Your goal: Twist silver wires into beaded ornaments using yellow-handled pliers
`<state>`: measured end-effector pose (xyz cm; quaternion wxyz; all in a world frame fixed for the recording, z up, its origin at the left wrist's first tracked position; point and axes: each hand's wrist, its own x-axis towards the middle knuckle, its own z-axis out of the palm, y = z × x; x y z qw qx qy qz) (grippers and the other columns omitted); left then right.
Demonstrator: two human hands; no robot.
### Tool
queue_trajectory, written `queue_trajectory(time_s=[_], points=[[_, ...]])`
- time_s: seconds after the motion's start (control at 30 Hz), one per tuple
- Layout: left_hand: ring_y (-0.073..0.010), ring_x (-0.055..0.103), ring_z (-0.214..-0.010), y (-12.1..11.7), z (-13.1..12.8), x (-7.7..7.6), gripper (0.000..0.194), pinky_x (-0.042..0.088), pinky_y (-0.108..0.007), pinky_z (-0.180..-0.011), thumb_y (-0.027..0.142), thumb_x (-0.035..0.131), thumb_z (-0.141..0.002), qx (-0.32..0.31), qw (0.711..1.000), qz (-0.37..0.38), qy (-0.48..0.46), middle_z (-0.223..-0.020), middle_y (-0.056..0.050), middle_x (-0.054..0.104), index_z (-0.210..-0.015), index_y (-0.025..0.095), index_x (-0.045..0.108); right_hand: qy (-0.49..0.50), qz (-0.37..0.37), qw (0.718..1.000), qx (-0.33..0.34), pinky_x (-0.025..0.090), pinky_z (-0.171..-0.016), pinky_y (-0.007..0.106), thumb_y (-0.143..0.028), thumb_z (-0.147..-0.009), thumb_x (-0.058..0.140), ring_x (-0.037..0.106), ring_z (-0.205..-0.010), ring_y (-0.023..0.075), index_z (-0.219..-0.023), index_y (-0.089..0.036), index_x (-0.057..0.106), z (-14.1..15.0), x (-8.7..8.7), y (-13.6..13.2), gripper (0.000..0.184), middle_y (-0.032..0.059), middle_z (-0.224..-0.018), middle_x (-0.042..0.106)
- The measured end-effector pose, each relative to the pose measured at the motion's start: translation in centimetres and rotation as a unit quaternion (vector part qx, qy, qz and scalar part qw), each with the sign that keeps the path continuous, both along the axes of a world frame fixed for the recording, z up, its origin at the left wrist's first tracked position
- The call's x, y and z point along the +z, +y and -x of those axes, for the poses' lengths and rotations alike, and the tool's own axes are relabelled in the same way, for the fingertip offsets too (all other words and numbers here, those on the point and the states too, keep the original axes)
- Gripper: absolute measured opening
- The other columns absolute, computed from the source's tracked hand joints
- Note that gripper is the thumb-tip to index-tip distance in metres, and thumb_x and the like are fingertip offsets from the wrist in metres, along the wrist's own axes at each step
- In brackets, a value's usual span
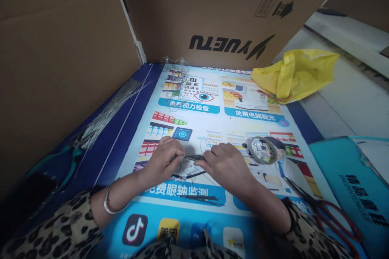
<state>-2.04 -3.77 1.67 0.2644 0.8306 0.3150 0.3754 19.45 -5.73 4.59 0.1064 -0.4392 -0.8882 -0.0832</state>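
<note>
Bridging left hand, right hand, wire

A dark blue tabletop with a thin white line carries a light-blue printed poster. At its left lie a bundle of straight silvery wires and 1 pair of teal-handled pliers. On the poster rest tangled thin wire loops, short dark straight wires, a round, clear-walled dish and 1 pair of red-handled scissors. A crumpled yellow bag overlaps its far right corner.
</note>
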Motion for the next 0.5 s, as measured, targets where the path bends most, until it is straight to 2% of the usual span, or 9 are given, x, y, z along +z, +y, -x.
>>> queue_trajectory(time_s=[0.5], points=[[-0.0161,0.05,-0.076,-0.05,0.02,-0.2,0.01,0.037,-0.036,-0.077,0.014,0.043,-0.088,0.011,1.0,0.005,0.011,-0.078,-0.002,0.057,-0.081,0.02,0.048,-0.004,0.008,1.0,0.004,0.023,-0.061,0.03,-0.046,-0.087,0.049,0.05,-0.064,0.0163,-0.065,-0.018,0.059,-0.12,-0.66,0.46,0.038,0.0038,-0.062,0.058]])
